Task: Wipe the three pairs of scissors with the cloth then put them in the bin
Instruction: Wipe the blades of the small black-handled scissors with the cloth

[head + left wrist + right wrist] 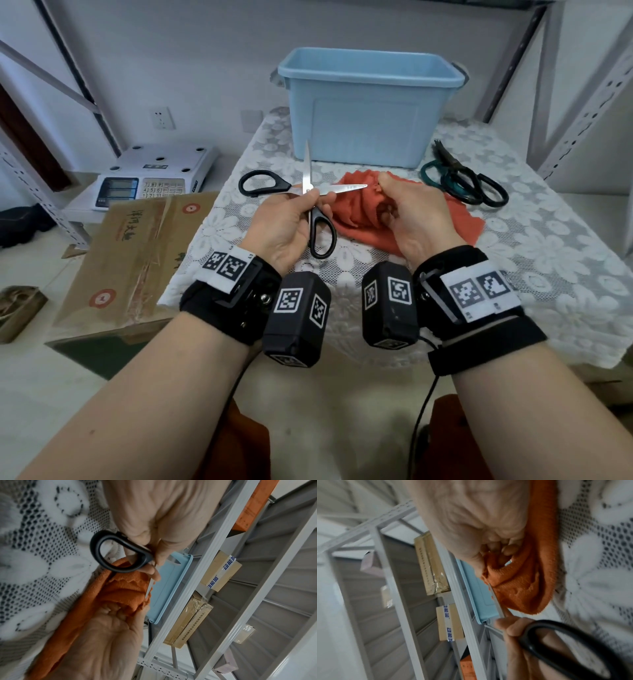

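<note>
From the head camera, the left hand [284, 222] pinched the black-handled scissors [310, 192] at their pivot, blades spread wide apart, one pointing up and away, the other pointing across to the right hand [416, 219]. That hand was curled round a bunch of the orange cloth [359, 209], whose rest lay on the lace tablecloth [548, 240] beneath it, the blade tip touching the cloth just by the thumb. Beyond both hands stood the blue bin [368, 102]; two more pairs of scissors [469, 178] lay to the right of the right hand. In the left wrist camera, one black handle loop [118, 551] hung below the left fingers [161, 550], with the cloth [120, 592] gathered in the right hand [102, 635] just beside. The right wrist camera showed curled fingers [501, 547] gripping the cloth [522, 588], the blade [496, 601] lying along its edge.
</note>
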